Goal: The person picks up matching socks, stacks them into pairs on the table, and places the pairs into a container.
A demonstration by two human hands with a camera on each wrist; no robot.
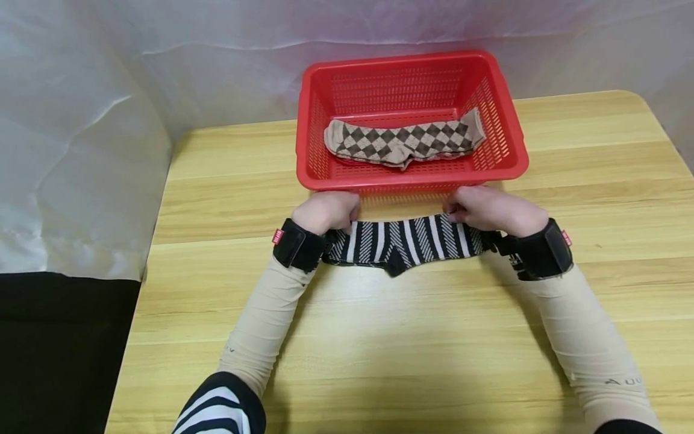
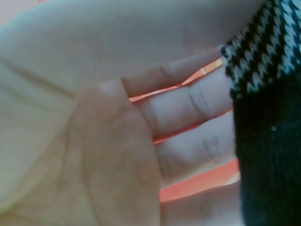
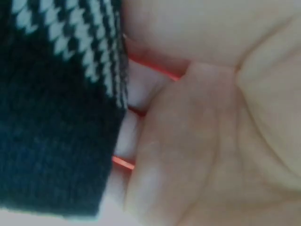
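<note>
Black-and-white striped socks (image 1: 401, 241), seemingly a pair laid together, stretch sideways between both hands just in front of the red basket. My left hand (image 1: 328, 211) pinches the upper edge near the left end. At the upper edge near the right end, my right hand (image 1: 496, 208) pinches too. Dark knit fabric of the socks (image 2: 270, 141) hangs beside the fingers in the left wrist view. In the right wrist view, the socks' dark end (image 3: 56, 132) covers part of the fingers. The fingertips are hidden in both wrist views.
A red plastic basket (image 1: 412, 182) with perforated walls stands at the table's back edge. Inside it lie beige and brown argyle socks (image 1: 401, 141). Pale cloth (image 1: 233, 78) hangs behind the wooden table (image 1: 390, 349).
</note>
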